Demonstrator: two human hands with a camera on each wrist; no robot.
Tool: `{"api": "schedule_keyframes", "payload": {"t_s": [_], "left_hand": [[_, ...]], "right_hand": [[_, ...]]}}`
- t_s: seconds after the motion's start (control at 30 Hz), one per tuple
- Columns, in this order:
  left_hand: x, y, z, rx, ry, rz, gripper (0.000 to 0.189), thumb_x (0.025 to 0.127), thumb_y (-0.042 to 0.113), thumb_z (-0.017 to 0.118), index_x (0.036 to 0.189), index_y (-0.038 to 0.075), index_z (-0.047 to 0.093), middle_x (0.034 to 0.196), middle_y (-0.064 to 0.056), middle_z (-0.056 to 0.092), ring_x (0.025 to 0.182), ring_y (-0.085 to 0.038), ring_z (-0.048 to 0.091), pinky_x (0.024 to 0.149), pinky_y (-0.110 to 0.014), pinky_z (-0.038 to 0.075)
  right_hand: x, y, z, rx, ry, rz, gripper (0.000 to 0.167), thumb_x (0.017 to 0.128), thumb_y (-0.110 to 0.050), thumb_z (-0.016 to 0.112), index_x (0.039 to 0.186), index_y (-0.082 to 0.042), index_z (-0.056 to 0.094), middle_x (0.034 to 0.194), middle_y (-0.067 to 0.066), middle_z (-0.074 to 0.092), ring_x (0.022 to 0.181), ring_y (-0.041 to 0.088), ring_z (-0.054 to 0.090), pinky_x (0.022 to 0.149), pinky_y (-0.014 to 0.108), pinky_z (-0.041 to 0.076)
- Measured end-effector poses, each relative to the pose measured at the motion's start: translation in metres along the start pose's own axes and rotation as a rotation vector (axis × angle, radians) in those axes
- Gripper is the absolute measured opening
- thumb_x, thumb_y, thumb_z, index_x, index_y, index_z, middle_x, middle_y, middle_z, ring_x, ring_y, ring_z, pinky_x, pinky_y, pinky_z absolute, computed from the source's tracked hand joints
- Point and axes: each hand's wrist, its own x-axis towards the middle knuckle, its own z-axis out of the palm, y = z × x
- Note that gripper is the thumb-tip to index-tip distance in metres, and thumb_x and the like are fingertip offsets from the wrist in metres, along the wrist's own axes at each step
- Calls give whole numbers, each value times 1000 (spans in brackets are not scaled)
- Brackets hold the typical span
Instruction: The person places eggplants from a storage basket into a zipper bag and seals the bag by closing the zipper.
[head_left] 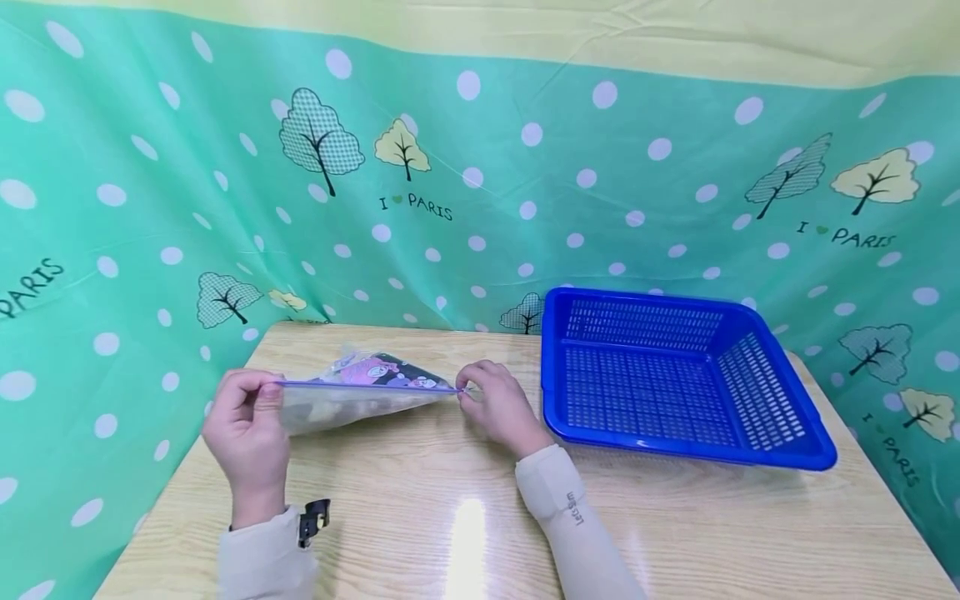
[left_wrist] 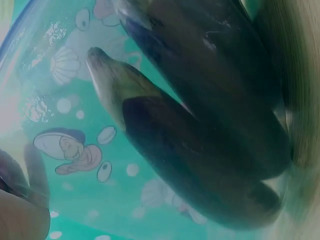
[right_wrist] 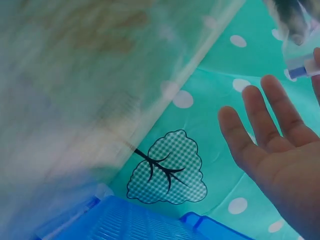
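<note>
A see-through zip bag (head_left: 330, 408) with cartoon prints stands on the table, its blue zip edge (head_left: 367, 385) stretched straight between both hands. My left hand (head_left: 247, 429) pinches that edge at the left corner, thumb on the near side. At the opposite corner, my right hand (head_left: 501, 407) pinches the end of the zip between thumb and forefinger. The right wrist view shows its other fingers (right_wrist: 272, 115) spread, and a blue and white end piece (right_wrist: 300, 71) of the zip by the thumb. Two dark eggplants (left_wrist: 165, 135) with pale stem ends show through the film in the left wrist view.
A blue plastic basket (head_left: 690, 450) with slotted walls stands to the right of my right hand. The wooden table (head_left: 390, 517) reaches back to a green dotted curtain (head_left: 480, 208), which also hangs along both sides.
</note>
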Motion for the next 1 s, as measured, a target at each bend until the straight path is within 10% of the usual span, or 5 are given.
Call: {"api": "schedule_keyframes", "payload": {"t_s": [0.17,0.33,0.57,0.83,1.0], "left_hand": [[2,5,-8,76,-220,-61,8,88,-21,59,82,-15,60,81,-2,62,78,-10,57,73,-17,46],[3,24,-21,273,-762,-227,16,94,-9,59,87,5,64,76,0,57,70,-12,52,66,-23,46],[-24,25,-5,370,-1354,-452,12,97,11,61,86,14,61,73,4,53,65,-12,48,61,-30,45],[-56,12,23,362,-1546,-524,19,93,17,67,75,15,63,65,8,51,58,-8,45,54,-28,40],[-49,9,19,633,-1444,-604,32,98,29,64,72,12,58,63,2,52,55,-15,45,52,-31,38]], "right_hand": [[-1,1,6,-100,-12,37,13,88,-10,73,96,-18,66,97,4,63,91,25,61,81,42,52],[2,-1,14,-212,-27,127,14,84,-3,70,88,-15,64,79,5,64,72,26,62,63,42,51],[6,-5,19,-98,-120,218,19,93,-6,64,111,-7,71,100,11,72,97,33,67,88,46,52],[9,-12,19,-28,-219,253,44,97,-12,60,140,-1,57,131,19,63,122,37,58,105,47,43],[7,-22,9,-48,-267,303,50,98,-18,62,144,-3,52,136,20,59,127,36,55,107,49,40]]}}
